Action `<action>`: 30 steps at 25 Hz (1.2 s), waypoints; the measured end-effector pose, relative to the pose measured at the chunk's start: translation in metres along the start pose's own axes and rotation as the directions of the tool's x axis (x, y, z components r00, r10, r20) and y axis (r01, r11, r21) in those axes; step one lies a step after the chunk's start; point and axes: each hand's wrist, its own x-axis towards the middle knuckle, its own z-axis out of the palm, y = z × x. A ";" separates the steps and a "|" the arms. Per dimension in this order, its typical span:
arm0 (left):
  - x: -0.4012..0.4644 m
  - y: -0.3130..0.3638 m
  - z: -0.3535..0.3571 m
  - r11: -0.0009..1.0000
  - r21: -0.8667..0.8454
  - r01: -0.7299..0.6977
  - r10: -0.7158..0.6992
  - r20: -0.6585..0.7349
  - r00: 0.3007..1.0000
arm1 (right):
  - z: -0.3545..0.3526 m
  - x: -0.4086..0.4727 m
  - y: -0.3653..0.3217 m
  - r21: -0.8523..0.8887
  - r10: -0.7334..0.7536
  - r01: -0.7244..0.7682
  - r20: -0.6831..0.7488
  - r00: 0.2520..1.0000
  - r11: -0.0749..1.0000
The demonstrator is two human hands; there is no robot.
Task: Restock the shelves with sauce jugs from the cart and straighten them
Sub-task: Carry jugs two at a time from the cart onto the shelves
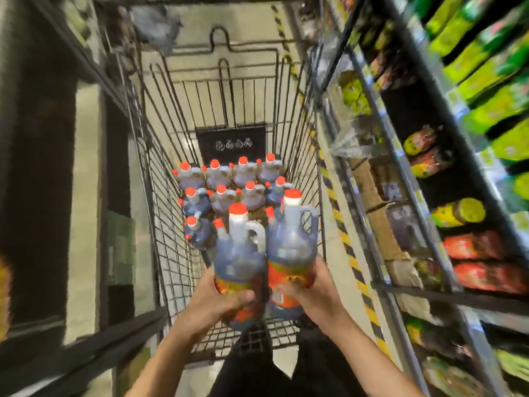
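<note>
Left grip: the left hand [213, 299] holds the left jug [239, 262] low on its body, fingers curled round the label.
Right grip: the right hand [310, 290] holds the right jug [292, 253] the same way, low on its body, thumb on the label.
Held jugs: two, upright, touching side by side, above the near end of the cart [160, 179].
Jug shape: round wide body, narrow neck, a loop handle at the shoulder, a small side spout.
Jug material: clear plastic, dark brown sauce inside, smooth orange-red cap, orange and yellow label with a barcode.
Jugs in cart [229, 190]: nine, standing beyond the grips on the cart floor, in rows of four, four and one.
Cart: thin dark metal wire, grid walls, a black plate on the far wall.
Shelves [400, 179]: to the right of the right grip, grey metal rails, with green, yellow and red packs, blurred.
</note>
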 end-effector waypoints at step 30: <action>-0.219 -0.010 0.482 0.810 0.195 -0.554 0.124 0.866 0.485 | -0.259 -0.479 0.004 0.056 -0.166 0.555 -0.925 0.341 0.830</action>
